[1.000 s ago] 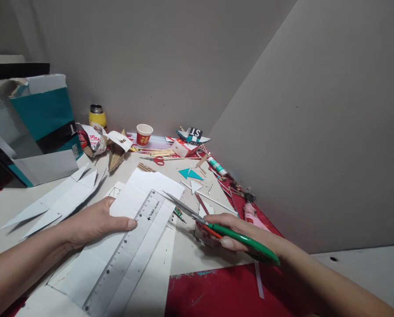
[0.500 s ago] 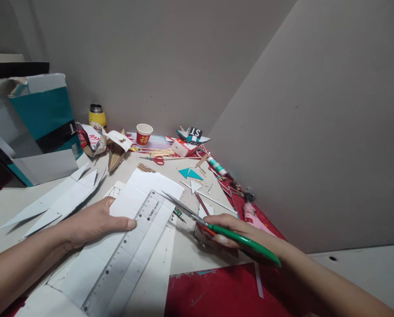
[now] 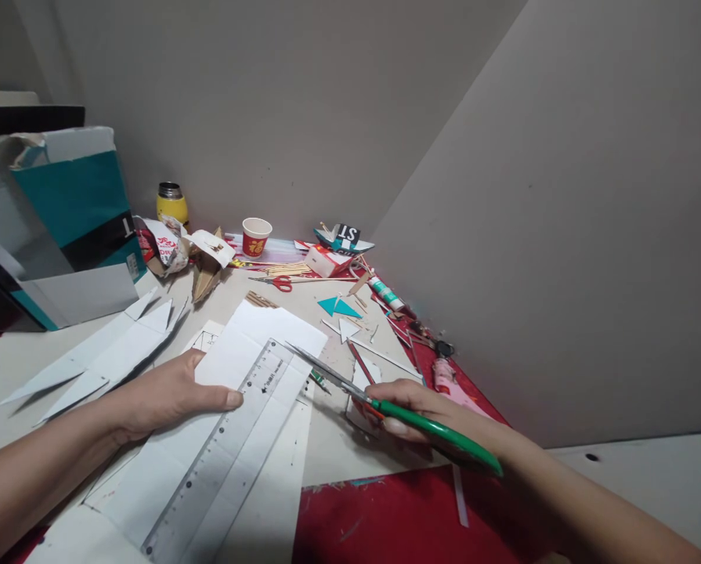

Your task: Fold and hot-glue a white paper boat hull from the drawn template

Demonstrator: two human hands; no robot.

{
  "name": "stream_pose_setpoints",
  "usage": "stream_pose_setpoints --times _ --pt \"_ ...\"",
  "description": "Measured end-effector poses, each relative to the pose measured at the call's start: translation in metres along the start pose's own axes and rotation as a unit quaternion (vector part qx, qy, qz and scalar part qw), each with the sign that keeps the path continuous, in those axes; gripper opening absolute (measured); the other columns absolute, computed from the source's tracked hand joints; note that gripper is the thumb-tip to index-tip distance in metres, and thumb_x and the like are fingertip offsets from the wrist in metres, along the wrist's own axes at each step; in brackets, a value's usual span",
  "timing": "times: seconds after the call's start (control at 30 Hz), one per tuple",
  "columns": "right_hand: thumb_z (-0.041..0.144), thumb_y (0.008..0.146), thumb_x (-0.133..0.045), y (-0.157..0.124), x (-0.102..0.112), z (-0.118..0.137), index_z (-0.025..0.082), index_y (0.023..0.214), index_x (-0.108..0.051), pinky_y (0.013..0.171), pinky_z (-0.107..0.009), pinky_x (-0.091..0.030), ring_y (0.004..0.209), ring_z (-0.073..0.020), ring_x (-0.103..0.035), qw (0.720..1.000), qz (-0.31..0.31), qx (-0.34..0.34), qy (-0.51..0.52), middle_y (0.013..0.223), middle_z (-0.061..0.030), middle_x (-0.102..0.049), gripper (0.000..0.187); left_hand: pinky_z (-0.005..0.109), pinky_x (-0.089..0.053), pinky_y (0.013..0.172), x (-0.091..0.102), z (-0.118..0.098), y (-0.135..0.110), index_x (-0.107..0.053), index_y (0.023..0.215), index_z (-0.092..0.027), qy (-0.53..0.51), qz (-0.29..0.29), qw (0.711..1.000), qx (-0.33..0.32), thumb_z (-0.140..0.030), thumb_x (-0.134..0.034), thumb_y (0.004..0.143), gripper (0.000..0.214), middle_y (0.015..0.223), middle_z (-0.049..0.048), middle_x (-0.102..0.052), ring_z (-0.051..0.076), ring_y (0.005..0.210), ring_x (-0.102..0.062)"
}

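In the lower left, the left hand point(image 3: 177, 395) pinches white paper point(image 3: 256, 325) and a flat, clear ruler point(image 3: 221, 442). Right of the middle, the right hand point(image 3: 412, 394) curls around pointy metal scissors point(image 3: 394, 409).

There's room above the cup point(image 3: 254, 240); scissors point(image 3: 379, 405) crowd the ruler point(image 3: 226, 440).

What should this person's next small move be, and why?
Perhaps a short snip: the right hand holds the green-handled metal scissors across one edge of the white paper sheet, while the left hand grips it beside the clear plastic ruler.
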State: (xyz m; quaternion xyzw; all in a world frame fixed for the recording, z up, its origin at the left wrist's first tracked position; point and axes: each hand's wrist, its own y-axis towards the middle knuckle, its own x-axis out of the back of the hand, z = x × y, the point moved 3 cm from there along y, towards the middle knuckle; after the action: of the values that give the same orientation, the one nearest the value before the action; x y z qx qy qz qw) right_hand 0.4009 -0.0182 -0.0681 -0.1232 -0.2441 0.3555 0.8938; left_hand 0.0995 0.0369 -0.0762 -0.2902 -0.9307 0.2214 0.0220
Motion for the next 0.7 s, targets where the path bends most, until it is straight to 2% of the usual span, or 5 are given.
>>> stream_pose_setpoints --times 0.17,0.47,0.7 --pt "0.066 0.085 -0.05 -0.0018 0.0012 0.0014 0.017 0.075 -0.045 0.046 -0.021 -0.023 0.054 -0.0081 -0.029 1.0 0.0 -0.01 -0.017 0.063 0.0041 -0.036 0.05 0.039 -0.051 0.093 -0.0002 0.0016 -0.0002 -0.069 0.105 -0.023 0.008 0.003 1.0 0.0 -0.038 -0.081 0.064 0.045 0.11 0.0043 -0.075 0.034 0.111 -0.064" --pt "0.063 0.088 -0.046 -0.0039 0.0016 -0.0056 0.017 0.076 -0.045 0.047 -0.021 -0.026 0.054 -0.0087 -0.031 0.999 0.003 -0.006 -0.051 0.063 0.0035 -0.037 0.048 0.036 -0.049 0.096 -0.0001 -0.0002 -0.0008 -0.058 0.123 -0.02 0.041 0.023 0.999 0.018 -0.035 -0.077 0.069 0.059 0.116 0.0043 -0.073 0.031 0.113 -0.063" --pt "0.061 0.092 -0.04 -0.0053 0.0003 -0.0031 0.018 0.074 -0.044 0.052 -0.023 -0.028 0.06 -0.011 -0.032 0.994 -0.009 0.003 -0.106 0.065 0.0025 -0.036 0.047 0.039 -0.049 0.096 0.0005 0.0007 0.0007 -0.06 0.117 -0.019 0.038 0.022 0.999 0.02 -0.035 -0.077 0.069 0.054 0.116 0.0062 -0.072 0.03 0.112 -0.063"
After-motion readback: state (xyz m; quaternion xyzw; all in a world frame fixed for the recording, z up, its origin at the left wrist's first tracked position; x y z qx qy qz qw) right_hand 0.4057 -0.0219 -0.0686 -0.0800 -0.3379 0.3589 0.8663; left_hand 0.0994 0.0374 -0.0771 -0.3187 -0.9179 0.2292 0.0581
